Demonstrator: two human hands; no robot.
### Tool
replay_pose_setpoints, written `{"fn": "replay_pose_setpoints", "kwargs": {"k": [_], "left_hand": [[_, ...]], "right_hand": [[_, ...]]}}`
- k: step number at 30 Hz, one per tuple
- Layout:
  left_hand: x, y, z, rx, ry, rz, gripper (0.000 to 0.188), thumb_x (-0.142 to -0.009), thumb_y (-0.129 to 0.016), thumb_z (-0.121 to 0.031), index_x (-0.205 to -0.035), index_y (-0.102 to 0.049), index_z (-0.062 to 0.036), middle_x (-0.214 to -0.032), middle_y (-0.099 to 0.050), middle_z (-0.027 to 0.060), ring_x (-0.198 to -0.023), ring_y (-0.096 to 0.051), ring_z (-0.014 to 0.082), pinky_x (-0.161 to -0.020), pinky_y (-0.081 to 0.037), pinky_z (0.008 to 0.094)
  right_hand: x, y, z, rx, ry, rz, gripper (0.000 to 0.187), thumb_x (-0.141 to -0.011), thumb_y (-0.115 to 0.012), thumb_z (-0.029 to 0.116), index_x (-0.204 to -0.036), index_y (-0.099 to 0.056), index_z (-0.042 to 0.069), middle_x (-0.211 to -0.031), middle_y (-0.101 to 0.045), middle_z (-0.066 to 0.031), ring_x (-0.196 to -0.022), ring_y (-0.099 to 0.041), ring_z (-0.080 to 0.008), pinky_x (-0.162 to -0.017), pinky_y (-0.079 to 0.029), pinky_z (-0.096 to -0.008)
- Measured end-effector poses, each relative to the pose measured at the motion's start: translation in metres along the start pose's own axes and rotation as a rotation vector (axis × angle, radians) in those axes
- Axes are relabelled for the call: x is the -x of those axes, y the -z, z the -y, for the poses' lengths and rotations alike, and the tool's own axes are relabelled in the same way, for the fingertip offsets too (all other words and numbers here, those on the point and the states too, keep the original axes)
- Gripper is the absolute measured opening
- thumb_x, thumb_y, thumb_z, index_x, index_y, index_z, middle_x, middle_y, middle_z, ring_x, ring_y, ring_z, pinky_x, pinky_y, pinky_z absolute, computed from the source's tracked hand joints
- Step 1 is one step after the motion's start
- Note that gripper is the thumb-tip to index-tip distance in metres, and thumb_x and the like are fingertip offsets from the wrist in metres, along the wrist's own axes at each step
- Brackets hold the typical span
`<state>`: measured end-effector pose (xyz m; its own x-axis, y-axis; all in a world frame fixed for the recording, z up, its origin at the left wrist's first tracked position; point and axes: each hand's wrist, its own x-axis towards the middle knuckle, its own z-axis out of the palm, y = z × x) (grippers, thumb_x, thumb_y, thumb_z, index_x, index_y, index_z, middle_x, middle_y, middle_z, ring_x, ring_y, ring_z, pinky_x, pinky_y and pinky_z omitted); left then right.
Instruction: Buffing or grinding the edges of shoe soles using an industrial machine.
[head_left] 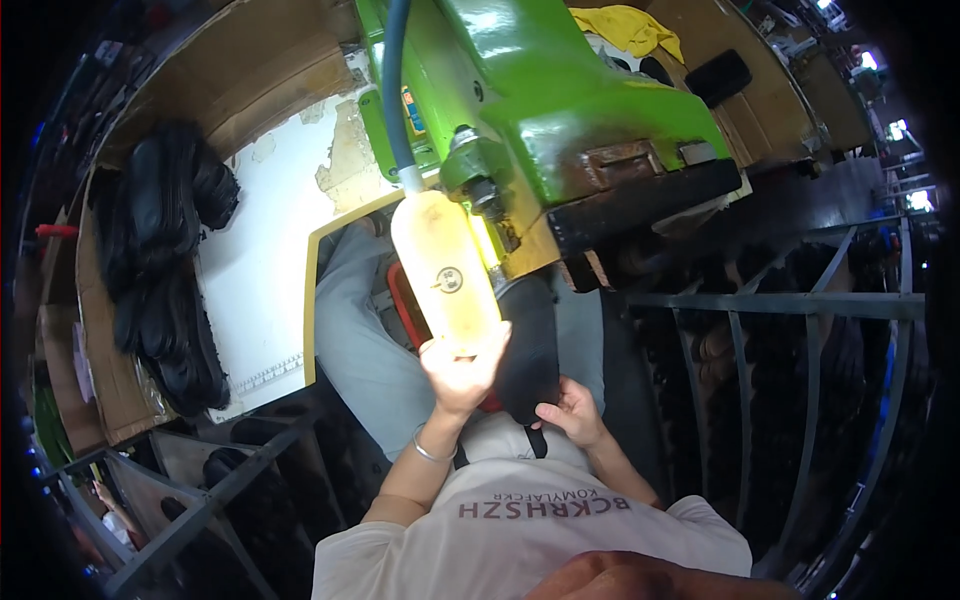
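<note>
A long black piece shaped like a shoe sole (528,355) stretches from under the green machine's head (590,110) toward my lap. My right hand (575,412) pinches its near end, thumb on top. My left hand (462,382) is closed, its fingers bent at the lower end of a bright elongated lamp (445,270), beside the sole's left edge. Glare and the lamp hide what those fingers hold, if anything. The machine's working part above the sole's far end is mostly hidden.
Stacked black soles (165,200) lie on the left of the white worktable (255,290), beside cardboard walls (200,80). A grey hose (396,80) runs to the lamp. Metal racks (780,303) with dark pieces flank me. A yellow cloth (630,30) lies behind the machine.
</note>
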<state>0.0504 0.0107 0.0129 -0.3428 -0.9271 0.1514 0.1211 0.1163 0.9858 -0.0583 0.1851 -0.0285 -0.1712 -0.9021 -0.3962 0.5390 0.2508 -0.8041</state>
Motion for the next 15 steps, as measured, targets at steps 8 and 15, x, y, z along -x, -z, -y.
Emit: {"fn": "replay_pose_setpoints", "kwargs": {"k": [8,15], "left_hand": [[-0.031,-0.017,0.039,-0.07,0.054,0.136,0.013,-0.08,-0.067,0.001,-0.092,-0.064,0.0042,-0.08,-0.066,0.0049,-0.07,-0.06,0.0083,-0.065,-0.049,0.0201],[-0.003,0.009,0.02,0.054,0.018,0.013,0.021,-0.077,-0.067,0.006,-0.097,-0.06,0.0072,-0.087,-0.065,0.0086,-0.075,-0.062,0.0132,-0.071,-0.051,0.0235]], "right_hand": [[-0.01,-0.026,0.013,-0.011,0.042,-0.02,0.028,-0.085,-0.06,0.005,-0.109,-0.049,-0.006,-0.093,-0.061,-0.0135,-0.079,-0.062,-0.0188,-0.067,-0.053,-0.0283],[-0.001,-0.005,-0.002,0.0,-0.016,0.079,0.037,-0.087,-0.059,0.006,-0.119,-0.043,-0.005,-0.101,-0.06,-0.0134,-0.083,-0.063,-0.0181,-0.069,-0.054,-0.0281]]}}
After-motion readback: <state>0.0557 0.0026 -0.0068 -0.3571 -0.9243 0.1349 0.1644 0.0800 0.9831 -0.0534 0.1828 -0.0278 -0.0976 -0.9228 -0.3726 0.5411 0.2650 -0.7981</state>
